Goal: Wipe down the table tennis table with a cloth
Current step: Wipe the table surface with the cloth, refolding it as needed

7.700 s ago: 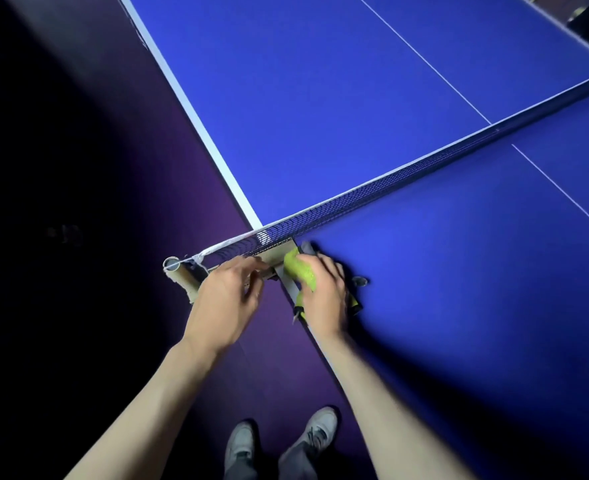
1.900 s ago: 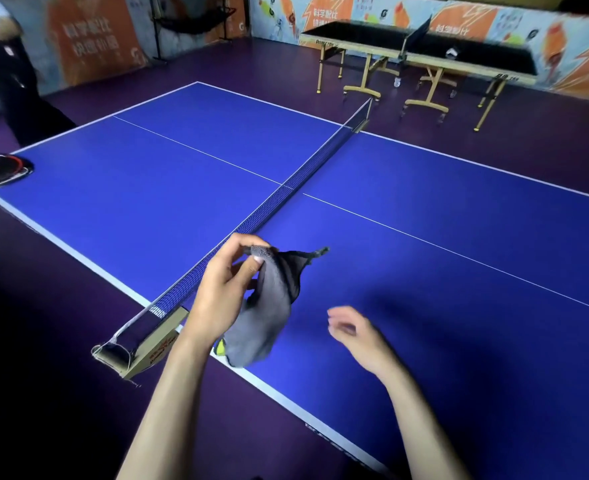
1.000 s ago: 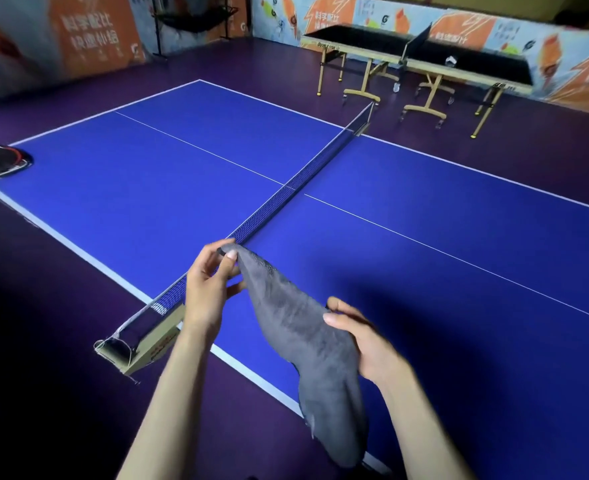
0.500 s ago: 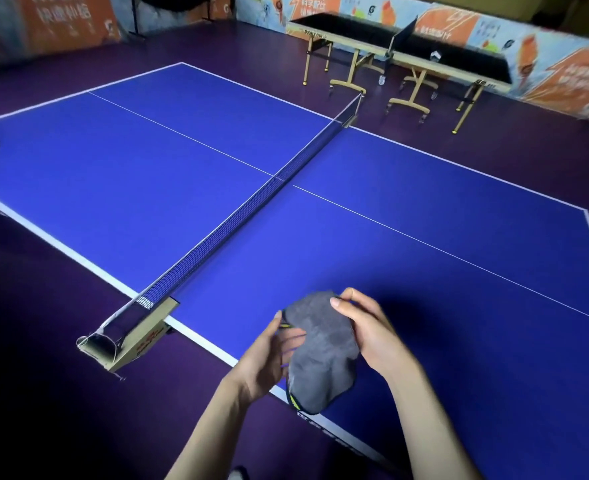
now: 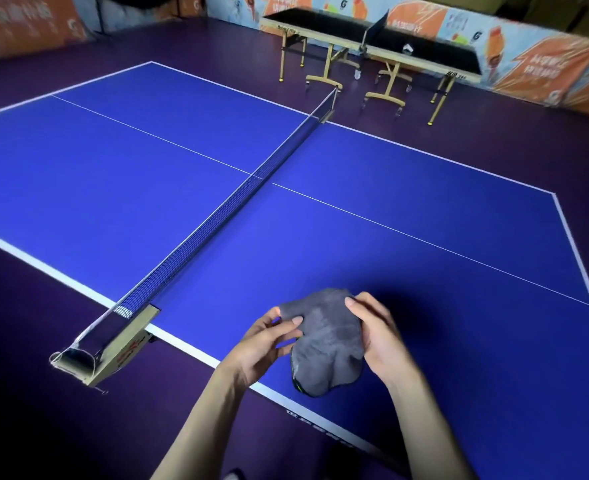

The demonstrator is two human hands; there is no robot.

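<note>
Head view, near long side of the table (image 5: 407, 209). A grey cloth (image 5: 324, 344) is held bunched between both hands, above the blue surface close to the near white edge line, right of the net (image 5: 217, 216). The left hand (image 5: 263, 344) pinches the cloth's upper left edge, thumb and forefinger closed on the fabric, remaining fingers (image 5: 288, 332) loosely curled. The right hand (image 5: 378, 337) grips the cloth's right side, its fingers clamped over the fold. The lower lobe of the cloth hangs free; whether it touches the table cannot be told. A trace of yellow-green shows at its bottom hem.

Progress, as judged from this view: the cloth is being gathered into a pad, and it is not pressed flat on the surface, so wiping of this half appears not yet begun. No streaks or damp marks are visible on either half, so nothing shows what has been cleaned. Both halves, the edge lines and the area by the net post (image 5: 109, 344) seem to remain. A second table (image 5: 372, 36) stands beyond, unrelated.
</note>
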